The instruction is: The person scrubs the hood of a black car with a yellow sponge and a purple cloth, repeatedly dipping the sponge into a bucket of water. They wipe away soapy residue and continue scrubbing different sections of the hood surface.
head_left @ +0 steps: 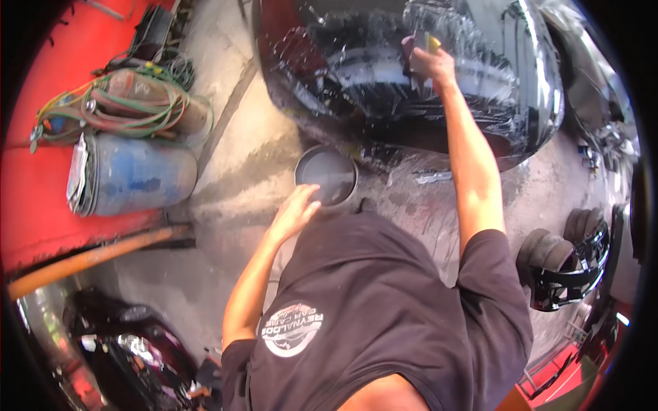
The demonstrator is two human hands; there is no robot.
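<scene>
Ahead of me is a glossy black car body panel point(411, 89), wet and streaked with whitish residue. My right hand point(433, 65) reaches out across it, closed around what looks like a sanding pad point(419, 46), with purplish, grey and yellow parts showing. The pad lies against the panel's upper middle; its underside is hidden. Lower and to the left, my left hand point(299, 211) has its fingers apart at the near rim of a round bucket point(299, 179) holding greyish liquid. Nothing shows in that hand.
A blue drum point(140, 172) and a gas cylinder draped with green hoses point(147, 103) lie along the red wall at left. An orange beam point(103, 257) runs below them. Dark car parts point(130, 342) sit lower left. At right are brown rounded pieces point(545, 252) and a black frame point(572, 284).
</scene>
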